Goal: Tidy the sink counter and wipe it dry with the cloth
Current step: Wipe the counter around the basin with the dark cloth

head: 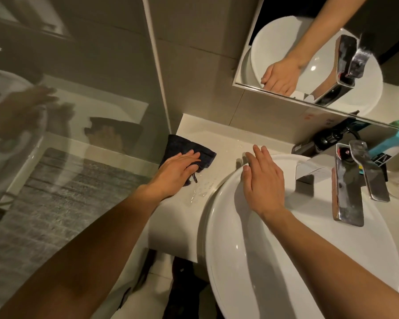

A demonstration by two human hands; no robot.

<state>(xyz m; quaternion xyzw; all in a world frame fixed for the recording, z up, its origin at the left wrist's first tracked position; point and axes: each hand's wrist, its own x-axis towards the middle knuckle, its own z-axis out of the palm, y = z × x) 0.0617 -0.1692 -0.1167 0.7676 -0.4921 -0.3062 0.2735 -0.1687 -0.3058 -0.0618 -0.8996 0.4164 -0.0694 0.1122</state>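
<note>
A dark cloth (182,145) lies flat on the pale counter (226,139) left of the white basin (219,203). My left hand (174,171) presses flat on the cloth, fingers spread over it. Water drops (200,191) sit on the counter just below the cloth, near the basin rim. My right hand (262,178) rests flat and empty on the basin's upper left rim, fingers together and pointing away from me.
A chrome faucet (349,183) stands at the basin's right. Dark and teal toiletry boxes (378,143) and a white packet (309,170) crowd the back right. A mirror (309,54) hangs above. A glass shower panel (67,111) borders the counter's left.
</note>
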